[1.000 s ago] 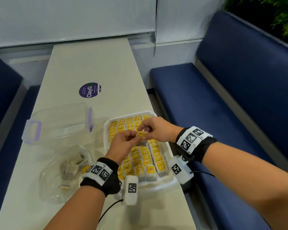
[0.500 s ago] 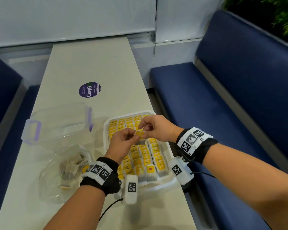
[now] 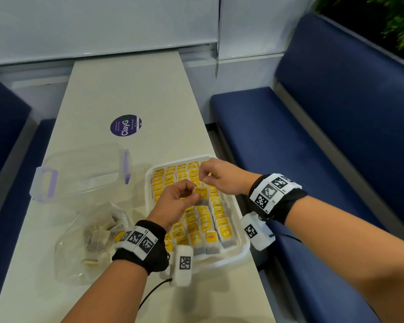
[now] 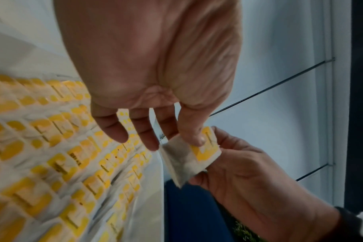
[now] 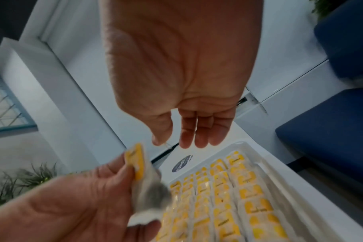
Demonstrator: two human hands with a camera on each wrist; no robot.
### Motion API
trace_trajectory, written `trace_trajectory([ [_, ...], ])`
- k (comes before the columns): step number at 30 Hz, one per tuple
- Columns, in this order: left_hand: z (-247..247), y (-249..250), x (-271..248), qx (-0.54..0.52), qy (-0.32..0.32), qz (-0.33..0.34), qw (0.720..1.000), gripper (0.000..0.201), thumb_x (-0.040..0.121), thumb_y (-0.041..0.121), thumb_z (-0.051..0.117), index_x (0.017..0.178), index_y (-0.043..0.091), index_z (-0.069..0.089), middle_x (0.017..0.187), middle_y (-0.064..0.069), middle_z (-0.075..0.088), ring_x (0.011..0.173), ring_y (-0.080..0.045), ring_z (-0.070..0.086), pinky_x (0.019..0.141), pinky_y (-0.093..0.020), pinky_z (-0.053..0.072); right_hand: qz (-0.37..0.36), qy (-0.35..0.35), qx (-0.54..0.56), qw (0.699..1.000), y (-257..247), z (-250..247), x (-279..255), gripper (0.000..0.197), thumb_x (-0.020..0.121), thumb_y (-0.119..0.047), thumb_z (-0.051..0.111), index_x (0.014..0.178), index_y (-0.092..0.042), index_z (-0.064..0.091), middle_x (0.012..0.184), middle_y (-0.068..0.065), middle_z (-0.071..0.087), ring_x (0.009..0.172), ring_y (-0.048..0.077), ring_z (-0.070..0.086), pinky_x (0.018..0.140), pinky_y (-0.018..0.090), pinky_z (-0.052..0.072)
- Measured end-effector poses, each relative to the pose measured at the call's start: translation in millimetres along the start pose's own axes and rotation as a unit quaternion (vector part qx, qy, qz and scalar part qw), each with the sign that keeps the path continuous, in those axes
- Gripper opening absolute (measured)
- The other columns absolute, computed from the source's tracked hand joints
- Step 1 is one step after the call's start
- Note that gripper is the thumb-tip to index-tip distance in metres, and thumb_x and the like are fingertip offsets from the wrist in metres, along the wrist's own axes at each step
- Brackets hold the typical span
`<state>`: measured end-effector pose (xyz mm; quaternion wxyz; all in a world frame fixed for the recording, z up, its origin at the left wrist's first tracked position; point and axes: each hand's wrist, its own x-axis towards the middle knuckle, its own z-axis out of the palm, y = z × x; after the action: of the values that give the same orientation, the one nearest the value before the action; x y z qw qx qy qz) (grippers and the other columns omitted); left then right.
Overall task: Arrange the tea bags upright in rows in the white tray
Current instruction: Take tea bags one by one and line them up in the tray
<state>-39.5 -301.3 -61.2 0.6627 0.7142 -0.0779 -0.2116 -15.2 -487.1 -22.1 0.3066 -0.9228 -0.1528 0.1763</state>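
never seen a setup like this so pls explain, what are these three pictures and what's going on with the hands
There is no machine here: a person works with bare hands and wears three cameras. One picture comes from a camera on the head, looking down at the table. The other two come from cameras on each wrist, looking along the palm to the fingers.

On the table are a white tray packed with rows of yellow-tagged tea bags, a clear plastic bag of loose ones, and a clear box with purple clips.

The left hand pinches one tea bag above the tray. The right hand is close beside it; whether it grips anything is unclear.
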Motion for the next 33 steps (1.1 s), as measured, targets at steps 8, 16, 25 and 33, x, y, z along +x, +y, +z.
trace_trajectory([
  [8, 3, 4, 2, -0.039, 0.036, 0.044, 0.998, 0.031, 0.088, -0.009, 0.061, 0.073, 0.018, 0.06, 0.104, 0.007, 0.074, 0.107, -0.011, 0.066, 0.088, -0.026, 0.048, 0.069, -0.045, 0.104, 0.991, -3, 12, -5, 0.023, 0.088, -0.009, 0.061, 0.066, -0.007, 0.054, 0.062, 0.001, 0.045, 0.058, 0.011, 0.04, 0.059, 0.025, 0.037],
  [16, 4, 2, 2, 0.006, 0.085, 0.034, 0.996, 0.02, 0.088, -0.008, 0.063, 0.076, 0.006, 0.055, 0.064, -0.004, 0.065, 0.066, -0.025, 0.07, 0.072, -0.027, 0.053, 0.062, 0.052, 0.154, 0.985, -11, 2, -10, 0.025, 0.082, -0.001, 0.06, 0.103, -0.014, 0.066, 0.086, 0.0, 0.067, 0.079, 0.008, 0.063, 0.076, 0.024, 0.053],
  [25, 4, 4, 3, 0.037, 0.05, -0.034, 0.997, 0.023, 0.083, -0.011, 0.068, 0.091, 0.009, 0.059, 0.075, -0.015, 0.072, 0.067, -0.021, 0.073, 0.066, -0.024, 0.056, 0.036, 0.043, 0.011, 0.998, -23, 9, -13, 0.015, 0.079, -0.024, 0.077, 0.081, -0.013, 0.066, 0.064, -0.011, 0.051, 0.056, 0.003, 0.048, 0.058, 0.02, 0.044],
  [33, 0, -2, -1, 0.123, -0.028, -0.119, 0.985, 0.037, 0.08, -0.012, 0.064, 0.102, 0.017, 0.058, 0.098, -0.01, 0.074, 0.089, -0.023, 0.069, 0.078, -0.038, 0.054, 0.04, -0.11, -0.065, 0.991, -7, 26, -30, 0.014, 0.081, -0.005, 0.069, 0.095, -0.009, 0.068, 0.083, -0.003, 0.06, 0.077, 0.011, 0.054, 0.072, 0.022, 0.043],
])
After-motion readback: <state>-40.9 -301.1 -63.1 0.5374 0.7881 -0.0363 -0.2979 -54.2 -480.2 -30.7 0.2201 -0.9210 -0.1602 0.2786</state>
